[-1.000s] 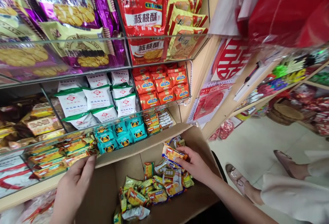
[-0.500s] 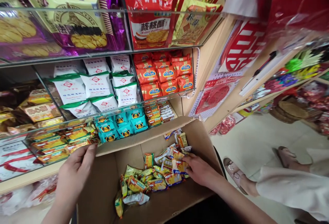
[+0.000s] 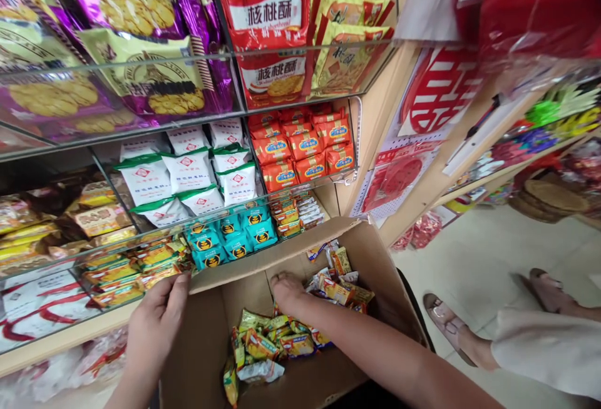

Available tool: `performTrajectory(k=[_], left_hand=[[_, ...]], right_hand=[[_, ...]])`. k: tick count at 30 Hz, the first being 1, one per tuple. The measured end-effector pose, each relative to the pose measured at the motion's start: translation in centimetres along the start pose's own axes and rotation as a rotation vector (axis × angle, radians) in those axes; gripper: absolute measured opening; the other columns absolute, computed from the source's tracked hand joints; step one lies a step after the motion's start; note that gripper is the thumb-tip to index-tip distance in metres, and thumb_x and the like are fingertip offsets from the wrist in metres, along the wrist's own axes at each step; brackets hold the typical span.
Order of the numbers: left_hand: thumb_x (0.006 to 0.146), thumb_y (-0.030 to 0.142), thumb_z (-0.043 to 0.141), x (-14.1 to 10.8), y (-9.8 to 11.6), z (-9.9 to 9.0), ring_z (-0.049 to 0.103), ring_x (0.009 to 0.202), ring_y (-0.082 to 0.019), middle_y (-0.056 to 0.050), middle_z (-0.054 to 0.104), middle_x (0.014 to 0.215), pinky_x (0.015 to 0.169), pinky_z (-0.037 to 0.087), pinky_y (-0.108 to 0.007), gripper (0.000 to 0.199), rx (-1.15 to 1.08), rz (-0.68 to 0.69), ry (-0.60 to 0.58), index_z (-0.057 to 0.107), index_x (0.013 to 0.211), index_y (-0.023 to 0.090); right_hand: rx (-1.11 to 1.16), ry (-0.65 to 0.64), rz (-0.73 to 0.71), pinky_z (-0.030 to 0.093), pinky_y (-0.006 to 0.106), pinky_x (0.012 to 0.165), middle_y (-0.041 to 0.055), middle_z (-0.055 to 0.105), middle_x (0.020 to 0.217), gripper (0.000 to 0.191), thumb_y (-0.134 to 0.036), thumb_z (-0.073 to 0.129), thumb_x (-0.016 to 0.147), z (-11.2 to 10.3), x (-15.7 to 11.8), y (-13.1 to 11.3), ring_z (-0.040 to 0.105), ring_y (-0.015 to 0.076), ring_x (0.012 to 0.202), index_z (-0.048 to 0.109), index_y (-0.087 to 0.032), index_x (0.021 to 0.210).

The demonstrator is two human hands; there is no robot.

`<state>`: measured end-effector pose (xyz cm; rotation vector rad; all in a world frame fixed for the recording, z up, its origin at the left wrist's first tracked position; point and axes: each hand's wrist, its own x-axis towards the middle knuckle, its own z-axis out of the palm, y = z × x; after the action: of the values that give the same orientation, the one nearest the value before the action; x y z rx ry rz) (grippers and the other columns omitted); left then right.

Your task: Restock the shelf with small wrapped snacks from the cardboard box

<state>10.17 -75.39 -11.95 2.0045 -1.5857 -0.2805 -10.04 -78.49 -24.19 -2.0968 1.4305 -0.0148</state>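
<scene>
My left hand (image 3: 159,315) is closed on the upper left rim of an open cardboard box (image 3: 192,352), thumb on top. Inside the box, my right hand (image 3: 288,292) is by the far wall, above a loose pile of small wrapped snacks (image 3: 260,345). Its fingers are curled downward; whatever they hold is hidden behind the hand. The wrappers are mostly yellow, orange and green, with a silvery white packet (image 3: 261,371) at the near left. More packets (image 3: 339,290) lie to the right of my forearm, which covers part of the pile.
Shelves behind the box hold teal packets (image 3: 238,246), white-and-green packets (image 3: 188,171), orange-red packets (image 3: 305,144) and large red shortbread bags (image 3: 272,14). A clear shelf front (image 3: 154,61) crosses above. Another person's sandalled foot (image 3: 451,327) stands on the floor at right.
My right hand has moved left across the box, from the right-hand packets to the far wall. The left hand stays on the rim. The whole view has shifted slightly.
</scene>
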Motion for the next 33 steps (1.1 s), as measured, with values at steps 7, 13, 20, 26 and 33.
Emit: performTrajectory(k=[7,13,20,26,33], left_hand=[[0.077,0.041,0.047,0.2,-0.6,-0.3,0.062,0.072,-0.022,-0.004,0.066,0.071,0.062,0.046,-0.028,0.024,-0.006,0.154,0.100,0.060,0.074,0.022],[0.074,0.036,0.051,-5.1,2.1,1.3,0.053,0.099,-0.025,-0.012,0.059,0.100,0.092,0.038,-0.039,0.031,-0.137,0.444,0.221,0.056,0.100,0.019],[0.070,0.066,0.047,-10.5,7.9,5.5,0.058,0.077,-0.023,-0.004,0.063,0.085,0.065,0.046,-0.032,0.050,-0.813,-0.327,-0.179,0.060,0.089,0.022],[0.067,0.070,0.045,-10.6,8.7,5.8,0.059,0.061,-0.019,-0.001,0.064,0.070,0.043,0.042,-0.024,0.051,-0.933,-0.510,-0.142,0.058,0.083,0.023],[0.068,0.062,0.052,-10.4,9.4,5.5,0.056,0.049,-0.015,0.002,0.061,0.056,0.038,0.039,-0.022,0.043,-1.059,-0.655,-0.072,0.059,0.075,0.020]], right_hand=[[0.189,0.135,-0.072,0.043,0.031,0.077,0.0027,0.060,0.079,0.017,-0.023,0.073,0.065,-0.6,-1.9,1.0,0.055,0.0179,0.083,0.059,-0.015,0.070],[0.740,0.301,-0.105,0.038,0.020,0.056,-0.0033,0.052,0.070,0.023,-0.034,0.062,0.074,-3.9,-8.6,-0.1,0.048,0.0099,0.062,0.054,-0.017,0.087],[1.378,0.422,-0.123,0.037,0.020,0.056,-0.0040,0.050,0.064,0.025,-0.037,0.067,0.067,-5.5,-12.5,-2.7,0.046,0.0094,0.060,0.057,-0.016,0.077],[1.390,0.619,0.002,0.044,0.026,0.069,0.0044,0.066,0.083,0.029,-0.042,0.057,0.076,-3.9,-12.1,-3.3,0.057,0.0175,0.077,0.067,-0.016,0.085],[1.326,0.661,-0.002,0.045,0.025,0.064,0.0034,0.065,0.075,0.024,-0.039,0.058,0.075,-3.8,-12.7,-3.1,0.058,0.0168,0.071,0.067,-0.017,0.078]])
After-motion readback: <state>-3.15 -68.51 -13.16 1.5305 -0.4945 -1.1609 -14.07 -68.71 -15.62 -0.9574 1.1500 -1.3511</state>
